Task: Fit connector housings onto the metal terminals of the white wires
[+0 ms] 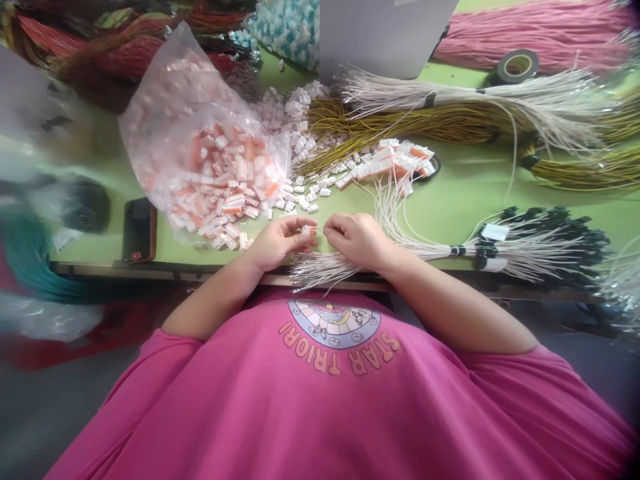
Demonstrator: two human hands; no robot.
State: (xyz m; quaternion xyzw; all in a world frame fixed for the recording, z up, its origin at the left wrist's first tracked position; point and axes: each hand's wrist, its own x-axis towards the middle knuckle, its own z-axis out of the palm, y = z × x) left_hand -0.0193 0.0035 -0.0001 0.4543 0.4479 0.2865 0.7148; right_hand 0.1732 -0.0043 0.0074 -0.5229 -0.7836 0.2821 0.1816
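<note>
My left hand (283,240) pinches a small white and orange connector housing (309,231) between thumb and fingers. Just to its right, my right hand (356,237) is closed in a pinch on a thin wire (319,230), whose tip points at the housing. Most of that wire is hidden behind the fingers. Below both hands lie the loose, metal-tipped ends of a white wire bundle (325,268) at the table edge. Beyond my right hand, white wires run up to a cluster of white and orange housings (393,161).
A clear plastic bag (165,127) spills white and orange housings (235,177) at left. A phone (139,230) lies near the front edge. Yellow wires (420,125), pink wires (540,30), black tape (517,67) and a grey box (380,37) stand behind. Black connectors (560,240) lie at right.
</note>
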